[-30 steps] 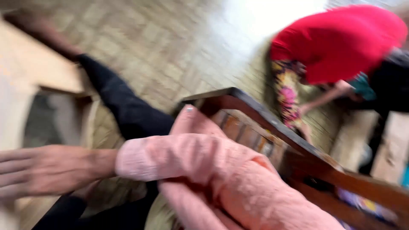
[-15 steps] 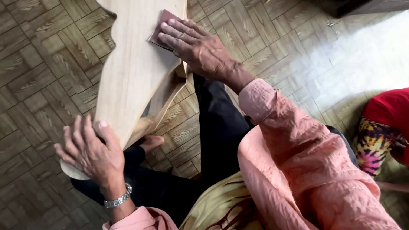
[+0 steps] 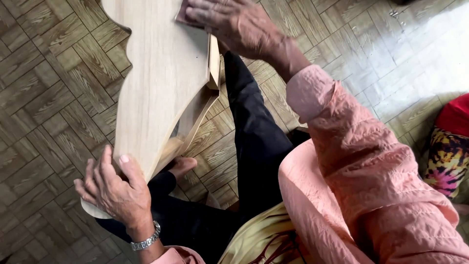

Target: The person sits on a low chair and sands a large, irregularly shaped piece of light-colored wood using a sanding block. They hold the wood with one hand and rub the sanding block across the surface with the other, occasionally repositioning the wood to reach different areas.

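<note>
Pale wooden board [image 3: 156, 83], twelve to seven o'clock above parquet floor [image 3: 44, 98]. Left hand [image 3: 115, 188] clasps its near end; right hand [image 3: 234, 22] flat, pressing sandpaper [image 3: 183, 17]. Risk: hard pressure could twist the board loose.

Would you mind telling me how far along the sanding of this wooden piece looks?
Done: the wooden panel has a pale, even face. In hand: the right hand presses a reddish-brown sandpaper piece flat at the far end, while the left hand grips the near end. Left: how much of the face remains unsanded cannot be told.
</note>
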